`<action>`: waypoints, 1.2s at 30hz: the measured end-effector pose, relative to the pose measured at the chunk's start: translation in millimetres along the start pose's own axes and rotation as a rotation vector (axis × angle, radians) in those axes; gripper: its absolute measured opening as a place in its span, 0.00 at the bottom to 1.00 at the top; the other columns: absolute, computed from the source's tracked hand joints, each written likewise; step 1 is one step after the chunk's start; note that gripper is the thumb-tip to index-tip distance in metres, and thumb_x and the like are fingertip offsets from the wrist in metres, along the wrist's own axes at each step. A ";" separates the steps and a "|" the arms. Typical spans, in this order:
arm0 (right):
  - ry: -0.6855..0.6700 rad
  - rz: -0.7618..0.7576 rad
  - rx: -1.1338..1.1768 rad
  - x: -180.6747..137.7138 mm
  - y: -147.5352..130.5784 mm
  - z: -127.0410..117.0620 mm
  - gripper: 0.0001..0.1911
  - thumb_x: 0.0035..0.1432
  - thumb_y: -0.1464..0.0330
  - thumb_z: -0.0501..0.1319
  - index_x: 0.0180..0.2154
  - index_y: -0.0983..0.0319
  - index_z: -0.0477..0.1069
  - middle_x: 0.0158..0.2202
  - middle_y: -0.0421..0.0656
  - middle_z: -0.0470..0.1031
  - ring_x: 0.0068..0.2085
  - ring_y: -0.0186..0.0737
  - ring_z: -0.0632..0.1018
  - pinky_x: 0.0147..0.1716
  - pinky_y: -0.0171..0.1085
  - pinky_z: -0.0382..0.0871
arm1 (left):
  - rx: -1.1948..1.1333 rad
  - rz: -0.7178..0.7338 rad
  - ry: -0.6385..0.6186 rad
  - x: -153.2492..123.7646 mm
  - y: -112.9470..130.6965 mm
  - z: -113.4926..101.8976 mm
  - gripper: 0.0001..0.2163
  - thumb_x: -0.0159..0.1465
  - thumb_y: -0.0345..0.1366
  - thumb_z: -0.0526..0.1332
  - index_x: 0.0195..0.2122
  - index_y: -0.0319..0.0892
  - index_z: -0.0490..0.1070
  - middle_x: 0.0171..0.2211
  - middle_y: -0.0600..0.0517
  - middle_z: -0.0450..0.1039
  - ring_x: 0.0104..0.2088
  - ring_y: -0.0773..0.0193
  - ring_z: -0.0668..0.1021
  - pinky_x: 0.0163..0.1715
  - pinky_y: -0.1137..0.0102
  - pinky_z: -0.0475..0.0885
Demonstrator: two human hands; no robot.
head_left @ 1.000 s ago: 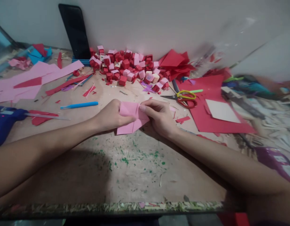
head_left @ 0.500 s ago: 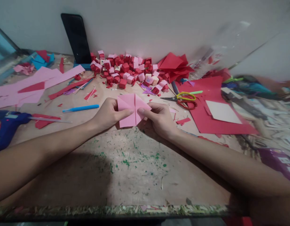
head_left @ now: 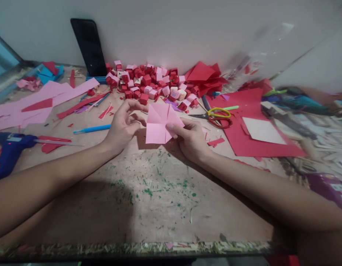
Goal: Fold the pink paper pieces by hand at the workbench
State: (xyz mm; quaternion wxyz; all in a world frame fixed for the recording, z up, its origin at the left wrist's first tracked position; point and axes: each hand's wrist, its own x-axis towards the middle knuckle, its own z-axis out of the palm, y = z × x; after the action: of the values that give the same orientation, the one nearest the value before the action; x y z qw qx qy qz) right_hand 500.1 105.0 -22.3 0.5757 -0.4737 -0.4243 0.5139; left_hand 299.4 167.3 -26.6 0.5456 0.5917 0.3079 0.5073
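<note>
A creased pink paper square (head_left: 159, 123) is held up just above the worn wooden table (head_left: 159, 192). My right hand (head_left: 189, 138) pinches its lower right edge between thumb and fingers. To the left of the paper, my left hand (head_left: 122, 123) has its fingers spread and holds nothing, a small gap away from the paper's left edge. Behind the paper, against the wall, lies a heap of small red and pink folded paper cubes (head_left: 151, 85).
Yellow-handled scissors (head_left: 215, 113) lie right of the paper on red sheets (head_left: 248, 125). A blue pen (head_left: 91, 129) and a blue glue gun (head_left: 8, 155) lie to the left, by pink sheets (head_left: 34, 99). A black phone (head_left: 89, 46) leans on the wall. Cluttered supplies fill the right side.
The pink paper has unfolded into a flatter square. My left hand let go of it and spread its fingers; my right hand kept its grip.
</note>
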 end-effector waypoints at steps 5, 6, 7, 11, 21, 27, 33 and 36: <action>0.014 0.021 0.042 0.8 -1.2 0.3 0.17 0.52 0.64 0.77 0.23 0.59 0.71 0.21 0.37 0.67 0.23 0.34 0.69 0.23 0.37 0.65 | 0.121 0.117 -0.114 -3.0 4.1 3.0 0.12 0.51 0.28 0.69 0.35 0.43 0.70 0.56 0.48 0.71 0.51 0.61 0.78 0.35 0.75 0.73; 0.015 0.025 0.051 0.8 -1.1 0.2 0.16 0.52 0.64 0.77 0.24 0.59 0.71 0.22 0.37 0.68 0.24 0.35 0.69 0.23 0.38 0.65 | 0.145 0.126 -0.125 -3.8 4.9 2.8 0.10 0.52 0.28 0.70 0.33 0.42 0.72 0.58 0.47 0.70 0.52 0.59 0.78 0.36 0.74 0.74; 0.016 0.025 0.063 0.7 -0.9 0.3 0.15 0.52 0.64 0.77 0.26 0.59 0.72 0.22 0.37 0.69 0.24 0.36 0.70 0.23 0.38 0.65 | 0.161 0.135 -0.127 -4.3 5.4 2.4 0.08 0.53 0.29 0.71 0.32 0.42 0.74 0.59 0.46 0.69 0.53 0.58 0.78 0.36 0.73 0.75; 0.034 0.028 0.103 -0.4 -1.5 1.9 0.10 0.54 0.65 0.75 0.31 0.61 0.77 0.24 0.39 0.72 0.24 0.37 0.71 0.22 0.38 0.65 | 0.165 0.181 -0.133 -3.4 3.0 -0.2 0.04 0.54 0.31 0.73 0.31 0.43 0.81 0.60 0.46 0.71 0.56 0.54 0.77 0.41 0.68 0.80; 0.029 -0.030 0.139 2.0 2.6 0.9 0.08 0.53 0.67 0.76 0.36 0.58 0.81 0.21 0.36 0.69 0.24 0.38 0.71 0.24 0.38 0.65 | 0.134 0.209 -0.262 -6.7 -3.1 5.4 0.06 0.58 0.40 0.78 0.35 0.48 0.87 0.60 0.47 0.73 0.57 0.54 0.80 0.60 0.55 0.79; 0.043 -0.050 0.110 3.7 6.2 -3.2 0.07 0.54 0.68 0.75 0.36 0.58 0.82 0.21 0.36 0.68 0.25 0.38 0.72 0.25 0.38 0.66 | 0.155 0.204 -0.259 -6.9 -3.3 4.4 0.07 0.57 0.41 0.78 0.36 0.49 0.87 0.62 0.47 0.70 0.57 0.52 0.79 0.59 0.53 0.80; 0.053 -0.069 0.104 5.4 7.6 -3.1 0.06 0.54 0.68 0.75 0.34 0.58 0.81 0.24 0.38 0.72 0.28 0.40 0.75 0.29 0.40 0.71 | 0.171 0.141 -0.311 -6.8 -0.5 5.0 0.06 0.56 0.38 0.78 0.34 0.48 0.87 0.63 0.47 0.68 0.60 0.50 0.78 0.60 0.52 0.80; 0.082 -0.087 0.109 5.7 7.2 -1.0 0.07 0.53 0.68 0.75 0.36 0.59 0.82 0.27 0.39 0.76 0.30 0.40 0.77 0.31 0.41 0.73 | 0.235 0.109 -0.300 -7.9 -1.5 5.7 0.07 0.56 0.38 0.78 0.35 0.47 0.86 0.64 0.46 0.67 0.58 0.51 0.79 0.55 0.53 0.83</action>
State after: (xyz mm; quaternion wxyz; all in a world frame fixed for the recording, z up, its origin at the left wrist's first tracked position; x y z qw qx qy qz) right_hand 500.4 110.8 -29.5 0.6394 -0.4435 -0.3920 0.4907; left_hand 302.7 158.5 -29.5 0.4842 0.7361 0.2478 0.4029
